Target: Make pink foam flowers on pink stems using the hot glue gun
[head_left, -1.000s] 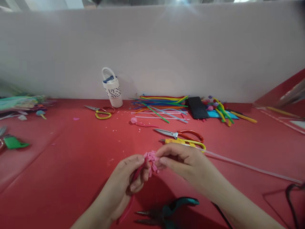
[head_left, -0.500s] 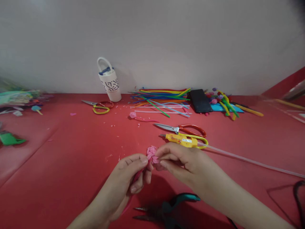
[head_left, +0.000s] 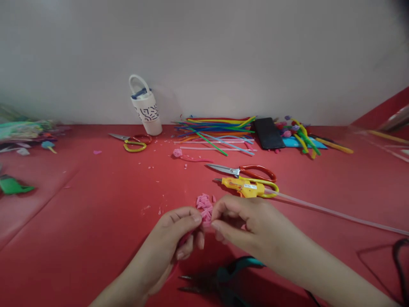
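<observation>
My left hand (head_left: pixel 177 234) is closed around a pink stem (head_left: pixel 185 240), which shows between its fingers and runs down behind the palm. At its fingertips is a small pink bud (head_left: pixel 207 215), partly covered by the thumb. My right hand (head_left: pixel 238 219) is beside it, thumb and forefinger pinched at the bud's right side; whatever lies between them is hidden. Just beyond the fingers, a heap of pink scraps (head_left: pixel 203 201) lies on the red table. Nearer to me, under the hands, are teal-handled pliers (head_left: pixel 223 279) with jaws apart.
Beyond my right hand lie a yellow glue gun (head_left: pixel 244 187) with a long glue stick and red-and-yellow scissors (head_left: pixel 225 169). Farther back are a finished pink flower (head_left: pixel 177 152), colourful stems (head_left: pixel 214 130), a black phone (head_left: pixel 269 133), a white tumbler (head_left: pixel 147 113) and more scissors (head_left: pixel 136 146).
My right fingers have drawn slightly right, away from my left fingertips, uncovering a gap between the hands. The left hand has barely moved, still gripping the stem.
</observation>
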Tool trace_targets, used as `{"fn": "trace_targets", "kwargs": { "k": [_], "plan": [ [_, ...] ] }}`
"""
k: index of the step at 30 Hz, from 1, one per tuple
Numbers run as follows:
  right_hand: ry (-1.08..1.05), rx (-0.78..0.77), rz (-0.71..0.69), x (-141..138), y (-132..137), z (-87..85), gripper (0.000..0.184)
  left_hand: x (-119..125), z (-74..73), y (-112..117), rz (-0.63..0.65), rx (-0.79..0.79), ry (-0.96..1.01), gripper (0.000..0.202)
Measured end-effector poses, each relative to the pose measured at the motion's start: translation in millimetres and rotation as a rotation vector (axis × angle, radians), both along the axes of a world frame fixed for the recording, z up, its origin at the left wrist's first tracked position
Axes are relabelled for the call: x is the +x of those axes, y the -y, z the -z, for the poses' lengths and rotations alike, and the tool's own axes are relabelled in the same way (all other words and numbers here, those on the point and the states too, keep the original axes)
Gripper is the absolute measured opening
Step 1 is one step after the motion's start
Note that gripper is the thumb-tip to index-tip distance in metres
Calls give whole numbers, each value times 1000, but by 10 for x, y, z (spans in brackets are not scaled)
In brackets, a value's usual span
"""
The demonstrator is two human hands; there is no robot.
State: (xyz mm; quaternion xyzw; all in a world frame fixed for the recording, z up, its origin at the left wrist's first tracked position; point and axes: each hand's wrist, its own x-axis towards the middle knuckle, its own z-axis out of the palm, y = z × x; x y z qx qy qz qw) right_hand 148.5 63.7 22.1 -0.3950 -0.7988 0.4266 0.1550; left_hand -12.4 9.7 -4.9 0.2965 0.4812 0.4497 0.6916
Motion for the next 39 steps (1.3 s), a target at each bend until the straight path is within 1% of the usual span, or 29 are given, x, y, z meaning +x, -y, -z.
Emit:
{"fn": "trace_targets", "kwargs": {
  "k": [6,11,18,31,33,36,39],
  "plan": [
    [-38,-23,25,-15,-10,3,10,2,21,-3,38,5,-19,21],
    [-22,3,28,-23,-8,15,10,7,17,5,42,-6,-22,20],
    [17,36,61,-28,12,-20,12,1,24,7,61,9,-40,19],
    [14,77,81,-24,26,11,10,2,-11,-6,43,10,-101,20],
    [-19,42,64,-5,22,-18,9,-5,-3,3,43,6,-76,20],
    [-96,-73,52,46,-1,-83,6,-8,9,20,31,-15,-41,19],
    [-134,-92,95,78,-21,-121,11,0,13,30,9,-19,-40,19]
  ]
}}
